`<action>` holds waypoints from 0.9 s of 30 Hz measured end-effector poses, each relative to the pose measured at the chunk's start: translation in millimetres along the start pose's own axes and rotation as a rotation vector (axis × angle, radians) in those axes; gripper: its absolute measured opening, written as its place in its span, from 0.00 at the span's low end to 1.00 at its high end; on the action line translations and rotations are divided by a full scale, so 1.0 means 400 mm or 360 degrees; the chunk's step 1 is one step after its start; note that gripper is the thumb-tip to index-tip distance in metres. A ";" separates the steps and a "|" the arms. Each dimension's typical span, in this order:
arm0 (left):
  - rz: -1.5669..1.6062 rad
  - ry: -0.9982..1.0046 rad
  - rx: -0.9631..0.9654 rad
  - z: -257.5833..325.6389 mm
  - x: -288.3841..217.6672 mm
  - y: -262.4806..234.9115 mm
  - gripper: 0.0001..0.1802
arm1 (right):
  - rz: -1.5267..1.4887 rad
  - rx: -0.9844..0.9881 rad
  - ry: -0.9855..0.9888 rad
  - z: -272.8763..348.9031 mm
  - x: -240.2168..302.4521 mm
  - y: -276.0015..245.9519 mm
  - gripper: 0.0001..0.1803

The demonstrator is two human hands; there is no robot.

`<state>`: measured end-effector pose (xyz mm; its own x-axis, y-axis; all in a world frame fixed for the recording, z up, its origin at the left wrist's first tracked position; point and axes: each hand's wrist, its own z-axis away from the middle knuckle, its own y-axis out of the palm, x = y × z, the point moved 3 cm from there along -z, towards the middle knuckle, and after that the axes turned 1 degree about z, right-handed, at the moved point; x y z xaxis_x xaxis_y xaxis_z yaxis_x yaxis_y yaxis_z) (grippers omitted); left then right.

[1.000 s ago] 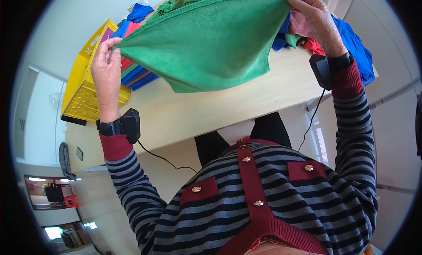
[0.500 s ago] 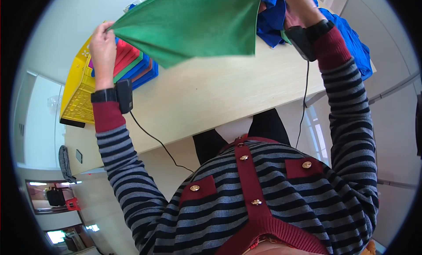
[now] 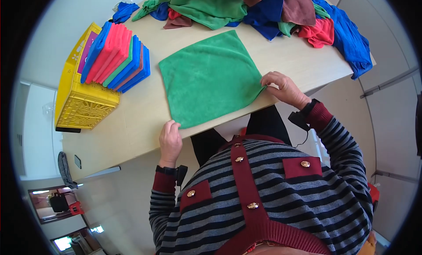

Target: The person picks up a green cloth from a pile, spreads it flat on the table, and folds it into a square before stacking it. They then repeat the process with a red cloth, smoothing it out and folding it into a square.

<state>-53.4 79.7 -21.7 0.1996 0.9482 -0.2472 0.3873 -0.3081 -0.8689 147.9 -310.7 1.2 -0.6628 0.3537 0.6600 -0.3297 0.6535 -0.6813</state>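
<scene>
Lying flat on the pale wooden counter [image 3: 132, 123] is a soft, square green cloth [image 3: 209, 79], in front of the person. The left hand's [image 3: 170, 140] fingers pinch its near left corner; the right hand's [image 3: 288, 90] fingers pinch the near right one. Folded red, blue, green and brown cloths [image 3: 118, 59] stand in a row at the yellow plastic basket [image 3: 85, 112]. Behind is a messy, colourful cloth heap [image 3: 211, 6].

Spreading open as a plain green cloth [image 3: 209, 81]
Lying unfolded and slightly askew on the tabletop [image 3: 132, 132], near its front edge.
</scene>
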 end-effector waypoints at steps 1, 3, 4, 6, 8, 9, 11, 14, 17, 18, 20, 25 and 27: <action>0.0021 -0.0012 -0.0001 0.004 -0.006 -0.007 0.12 | 0.0069 0.0032 -0.0027 0.007 0.004 0.004 0.09; 0.0064 -0.0032 -0.0004 0.007 -0.016 -0.021 0.11 | 0.0139 0.0064 -0.0050 0.020 0.011 0.009 0.09; 0.0068 -0.0031 -0.0002 0.012 -0.016 -0.025 0.11 | 0.0192 0.0119 -0.0069 0.025 0.015 0.009 0.08; 0.0066 -0.0016 0.0039 0.016 -0.009 -0.038 0.10 | 0.0302 0.0217 -0.0121 0.024 0.035 -0.001 0.08; 0.0059 -0.0016 0.0053 0.007 -0.014 -0.059 0.10 | 0.0276 0.0285 -0.0136 0.031 0.059 -0.007 0.07; 0.0120 -0.0086 0.0212 0.002 -0.014 -0.071 0.09 | 0.0249 0.0355 -0.0147 0.033 0.072 -0.010 0.07; 0.0228 -0.0232 0.0501 -0.020 -0.010 -0.099 0.09 | 0.0235 0.0419 -0.0197 -0.008 0.089 -0.027 0.08; 0.0448 -0.0263 0.0250 -0.086 0.013 -0.110 0.04 | -0.0126 0.0533 0.0337 -0.103 0.092 -0.031 0.08; 0.0152 -0.0051 -0.0081 -0.221 0.029 -0.015 0.09 | -0.0036 0.0168 0.0299 -0.239 0.038 0.016 0.13; 0.0089 -0.0019 -0.0147 -0.264 0.042 0.033 0.12 | 0.0119 0.0026 0.0088 -0.297 -0.004 0.052 0.14; -0.0002 -0.0090 0.0054 -0.341 0.068 0.143 0.26 | 0.0297 -0.0059 -0.0057 -0.394 -0.088 0.129 0.20; -0.0253 -0.0331 0.0132 -0.370 0.105 0.252 0.35 | 0.0782 0.0095 0.0229 -0.479 -0.120 0.289 0.32; -0.0242 -0.0338 0.0152 -0.358 0.122 0.250 0.39 | 0.0963 0.0096 0.0231 -0.489 -0.155 0.267 0.35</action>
<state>124.1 84.0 -59.4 -0.0514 0.9811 -0.1863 0.3099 -0.1617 -0.9369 285.4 -131.8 -50.7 -0.6472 0.7395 0.1849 0.0355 0.2716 -0.9618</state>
